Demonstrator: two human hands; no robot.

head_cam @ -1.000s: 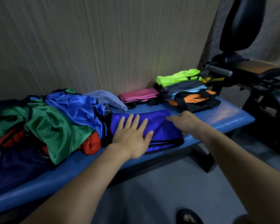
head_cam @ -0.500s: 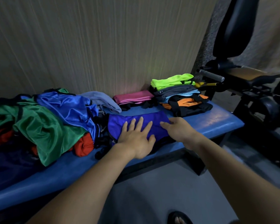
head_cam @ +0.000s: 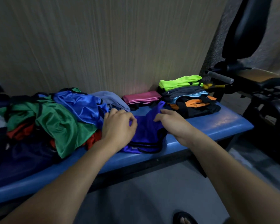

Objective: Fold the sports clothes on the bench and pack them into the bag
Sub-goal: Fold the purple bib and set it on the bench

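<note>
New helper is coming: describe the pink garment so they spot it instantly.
Start at the blue bench along the wall. At its back edge, left of the folded stack, lies the pink garment. It is the only pink piece, folded flat.

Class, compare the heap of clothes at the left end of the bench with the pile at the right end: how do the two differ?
The left heap is loose and crumpled; the right pile is folded flat in layers. The left heap spreads wide over the bench; the right pile is compact. The left heap shows green, blue and red; the right pile has neon yellow on top, then grey, orange and black. Both rest on the bench, and no hand touches either.
</note>
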